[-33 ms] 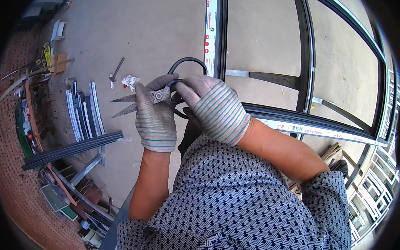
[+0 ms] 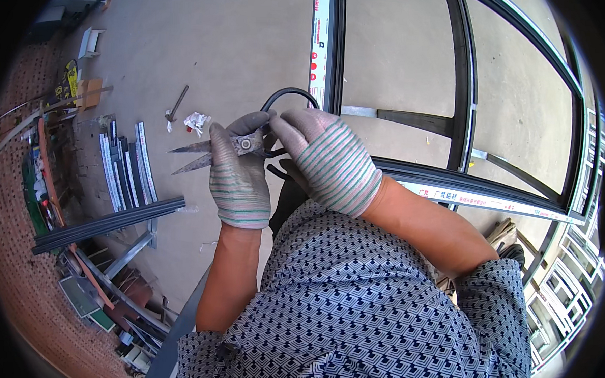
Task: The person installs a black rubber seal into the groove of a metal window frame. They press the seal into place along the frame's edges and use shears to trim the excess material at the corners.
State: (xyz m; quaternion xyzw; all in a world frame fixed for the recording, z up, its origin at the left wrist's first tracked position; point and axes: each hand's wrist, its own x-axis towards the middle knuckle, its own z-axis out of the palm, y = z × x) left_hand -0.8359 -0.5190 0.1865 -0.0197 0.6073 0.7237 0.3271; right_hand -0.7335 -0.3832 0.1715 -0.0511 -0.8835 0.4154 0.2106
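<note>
A pair of worn metal scissors (image 2: 248, 144) with black looped handles is held between my two gloved hands. My left hand (image 2: 239, 179) is closed around the scissors near the pivot, thumb and fingers on either side. The two blades point left, spread a little apart. From the right, my right hand (image 2: 327, 160) is closed at the handles, its fingertips pressed together against them. Part of the handles is hidden behind the right fingers. One large black loop arches above the right knuckles. Both gloves are pale knit with green stripes and grey fingers.
To the right lies a large dark frame (image 2: 462, 94) with film-covered edges. Dark profiles (image 2: 112, 224) rest on a metal stand at left, with more strips (image 2: 128, 171) behind. A hammer-like tool (image 2: 178, 104) and crumpled white paper (image 2: 197, 122) lie on the floor. White frames (image 2: 565, 288) stand far right.
Both hands have shifted very slightly; the left hand and scissors sit a little farther right. More of the lower handle shows beneath the right fingers. The grip is the same.
</note>
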